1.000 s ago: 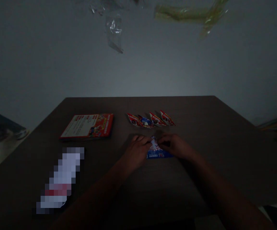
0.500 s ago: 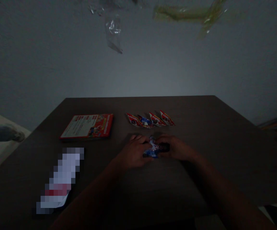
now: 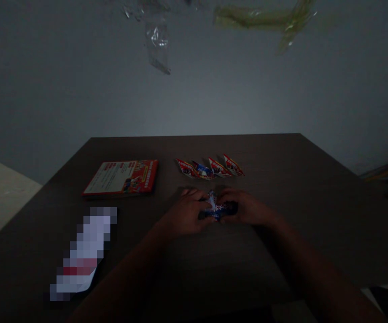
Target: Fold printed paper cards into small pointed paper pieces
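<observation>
Near the middle of the table, a blue and dark printed paper piece (image 3: 217,209) with pale lettering lies between my two hands, its sides bent or folded. My left hand (image 3: 190,211) has its fingers and thumb on the left side of the piece. From the right, my right hand (image 3: 243,207) grips the other side with fingers curled. Just beyond them is a row of several folded diamond-shaped papers: a red one (image 3: 187,168), a blue one (image 3: 203,170) and more red ones (image 3: 219,168). Dim light hides the fingertips in part.
A stack of red and white printed sheets or booklets (image 3: 122,177) lies at the left of the dark table (image 3: 268,148). In front of it is a pixelated, pale slim object (image 3: 88,251). A wall (image 3: 194,98) with tape and a plastic scrap stands behind.
The blue piece has narrowed between my hands, with less of its near bright-blue part showing. Both hands stay nearly in place. A limb at the far left edge has left the view.
</observation>
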{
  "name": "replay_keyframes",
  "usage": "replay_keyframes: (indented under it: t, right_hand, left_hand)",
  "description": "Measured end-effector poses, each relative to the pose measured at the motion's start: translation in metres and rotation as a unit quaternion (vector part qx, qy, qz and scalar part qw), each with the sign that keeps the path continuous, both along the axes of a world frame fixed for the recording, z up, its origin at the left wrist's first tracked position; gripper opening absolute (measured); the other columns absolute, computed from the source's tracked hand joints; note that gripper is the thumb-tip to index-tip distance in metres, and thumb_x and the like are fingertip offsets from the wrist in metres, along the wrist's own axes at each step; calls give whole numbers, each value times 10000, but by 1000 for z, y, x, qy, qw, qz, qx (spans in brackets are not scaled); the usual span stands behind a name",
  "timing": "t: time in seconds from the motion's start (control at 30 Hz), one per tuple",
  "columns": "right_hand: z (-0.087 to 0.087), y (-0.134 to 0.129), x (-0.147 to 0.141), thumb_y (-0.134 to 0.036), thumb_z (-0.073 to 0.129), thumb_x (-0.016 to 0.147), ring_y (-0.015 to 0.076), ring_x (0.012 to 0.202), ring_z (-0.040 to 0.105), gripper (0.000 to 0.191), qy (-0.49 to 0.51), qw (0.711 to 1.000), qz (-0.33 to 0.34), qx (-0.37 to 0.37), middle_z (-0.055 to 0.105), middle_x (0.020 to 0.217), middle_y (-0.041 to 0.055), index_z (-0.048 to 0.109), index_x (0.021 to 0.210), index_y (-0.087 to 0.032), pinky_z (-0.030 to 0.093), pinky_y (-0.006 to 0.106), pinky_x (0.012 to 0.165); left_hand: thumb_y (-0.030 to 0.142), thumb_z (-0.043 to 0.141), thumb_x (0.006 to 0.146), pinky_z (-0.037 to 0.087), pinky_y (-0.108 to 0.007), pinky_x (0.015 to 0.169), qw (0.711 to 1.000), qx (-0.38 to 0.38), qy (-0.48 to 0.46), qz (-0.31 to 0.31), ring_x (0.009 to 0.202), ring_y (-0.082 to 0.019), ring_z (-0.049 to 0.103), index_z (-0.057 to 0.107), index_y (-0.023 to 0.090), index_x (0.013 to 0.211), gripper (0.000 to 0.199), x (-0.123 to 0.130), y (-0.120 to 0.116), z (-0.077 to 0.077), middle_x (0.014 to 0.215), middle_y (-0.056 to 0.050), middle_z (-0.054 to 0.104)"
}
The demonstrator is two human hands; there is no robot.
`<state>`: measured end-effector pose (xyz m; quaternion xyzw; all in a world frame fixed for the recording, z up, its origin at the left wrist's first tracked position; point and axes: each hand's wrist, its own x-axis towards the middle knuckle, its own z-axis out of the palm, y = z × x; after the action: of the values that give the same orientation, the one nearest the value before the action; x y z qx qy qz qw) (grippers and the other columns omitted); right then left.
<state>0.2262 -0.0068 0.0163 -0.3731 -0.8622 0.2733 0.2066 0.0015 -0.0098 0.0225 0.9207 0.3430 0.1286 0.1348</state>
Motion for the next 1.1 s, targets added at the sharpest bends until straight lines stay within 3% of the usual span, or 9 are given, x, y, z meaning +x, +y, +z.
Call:
replay_keyframes:
  t: [0.33, 0.47, 0.73, 1.1]
  right_hand:
    - [3, -1, 1, -265, 691, 723, 191, 924, 598, 190, 14, 1000, 13, -13, 647, 970, 54, 681, 903, -204, 454, 323, 839]
    - [0, 0, 2, -268, 744, 652, 206, 913, 586, 265, -9, 1000, 8, -1, 642, 952, 51, 678, 900, -203, 448, 335, 824]
    - [3, 0, 3, -132, 690, 634, 199, 873, 578, 240, -46, 999, 22, -2, 642, 910, 44, 657, 866, -184, 434, 313, 785]
    - [2, 0, 2, -120, 622, 743, 178, 810, 585, 137, -35, 999, 30, 14, 658, 852, 48, 656, 864, -174, 423, 303, 767]
  left_hand:
    - [343, 442, 894, 323, -386, 901, 1000, 1, 6, 5, 977, -199, 515, 665, 235, 975, 260, 2, 0, 1, 1022, -45, 600]
    - [363, 484, 872, 320, -391, 906, 1000, 5, 5, 3, 993, -205, 515, 663, 240, 982, 244, 2, 0, 0, 1038, -41, 600]
    - [430, 539, 827, 321, -391, 920, 1000, -1, 1, 7, 1019, -220, 499, 658, 255, 995, 271, 0, 0, -1, 1077, -36, 591]
    - [425, 598, 773, 321, -394, 914, 999, 28, 26, 13, 998, -231, 493, 656, 232, 978, 287, 3, -2, -1, 1035, -54, 579]
